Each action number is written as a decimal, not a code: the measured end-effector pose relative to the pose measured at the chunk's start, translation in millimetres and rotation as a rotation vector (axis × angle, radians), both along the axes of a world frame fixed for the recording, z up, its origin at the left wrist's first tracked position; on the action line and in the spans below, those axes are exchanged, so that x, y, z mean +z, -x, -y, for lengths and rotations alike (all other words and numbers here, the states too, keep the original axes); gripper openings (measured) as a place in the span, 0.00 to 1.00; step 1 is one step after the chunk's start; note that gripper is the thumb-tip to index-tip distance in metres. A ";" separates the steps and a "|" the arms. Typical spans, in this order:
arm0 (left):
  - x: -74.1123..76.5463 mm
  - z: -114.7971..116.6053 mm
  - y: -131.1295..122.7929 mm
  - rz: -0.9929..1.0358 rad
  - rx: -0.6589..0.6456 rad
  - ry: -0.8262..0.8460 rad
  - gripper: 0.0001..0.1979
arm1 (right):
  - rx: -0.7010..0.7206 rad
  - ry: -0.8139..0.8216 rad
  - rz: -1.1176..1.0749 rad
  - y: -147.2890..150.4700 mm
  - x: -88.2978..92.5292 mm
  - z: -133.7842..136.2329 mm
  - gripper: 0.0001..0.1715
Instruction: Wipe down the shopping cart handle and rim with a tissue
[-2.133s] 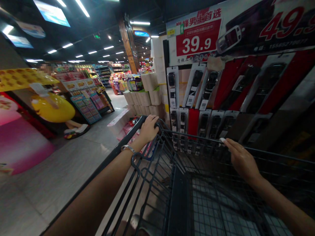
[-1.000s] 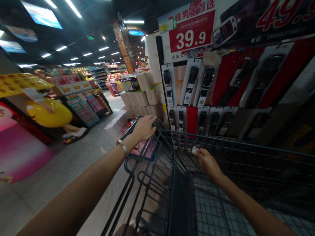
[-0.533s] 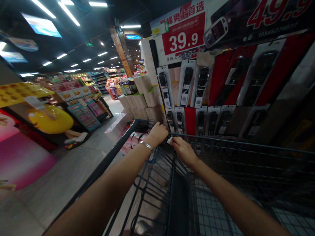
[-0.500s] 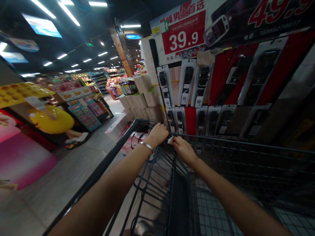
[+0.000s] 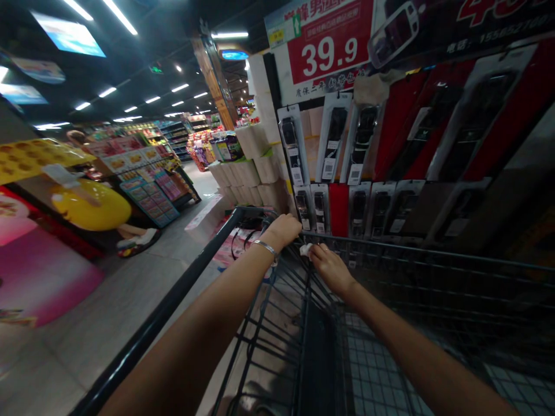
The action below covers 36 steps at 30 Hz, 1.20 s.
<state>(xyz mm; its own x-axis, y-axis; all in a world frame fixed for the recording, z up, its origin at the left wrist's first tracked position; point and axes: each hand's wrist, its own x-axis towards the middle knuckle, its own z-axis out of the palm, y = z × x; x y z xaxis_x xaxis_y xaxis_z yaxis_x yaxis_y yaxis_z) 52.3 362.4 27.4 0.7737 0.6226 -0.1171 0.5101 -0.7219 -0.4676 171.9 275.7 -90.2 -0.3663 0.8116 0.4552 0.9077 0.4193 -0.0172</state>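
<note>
A dark wire shopping cart [image 5: 403, 254] fills the lower part of the view, its handle bar [image 5: 173, 294] running along the left. My left hand [image 5: 282, 230], with a silver bracelet [image 5: 265, 247] at the wrist, is closed over the cart's rim near the corner. Just right of it, my right hand [image 5: 329, 267] is closed in a pinch on a crumpled white tissue [image 5: 306, 249], over the cart's inside corner. The fingertips of both hands are partly hidden.
Ahead on the right hangs a rack of packaged belts [image 5: 333, 138] under a red price sign [image 5: 332, 46]. Stacked paper packs [image 5: 255, 167] stand beyond the cart corner. To the left are a yellow rounded figure [image 5: 91, 205], a goods shelf [image 5: 151, 185] and tiled floor [image 5: 165, 271].
The belt rack and price sign look slightly larger and farther right. Both hands have shifted a little to the right in view, keeping the same grips.
</note>
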 end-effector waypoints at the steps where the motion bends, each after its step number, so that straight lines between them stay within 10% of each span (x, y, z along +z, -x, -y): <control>1: 0.4 0.2 -0.5 -0.001 -0.001 0.002 0.07 | -0.003 0.004 -0.002 -1.8 -1.6 2.5 0.11; 15: 1.6 6.5 0.0 0.028 0.025 0.011 0.07 | 0.004 -0.048 0.002 19.8 23.8 -6.9 0.11; 27: 2.2 9.7 1.8 0.036 0.009 0.005 0.08 | -0.052 0.038 0.075 6.0 -2.0 1.7 0.11; 36: 1.9 9.4 0.2 0.030 0.016 -0.006 0.09 | -0.132 -0.222 -0.117 -19.1 9.9 21.3 0.16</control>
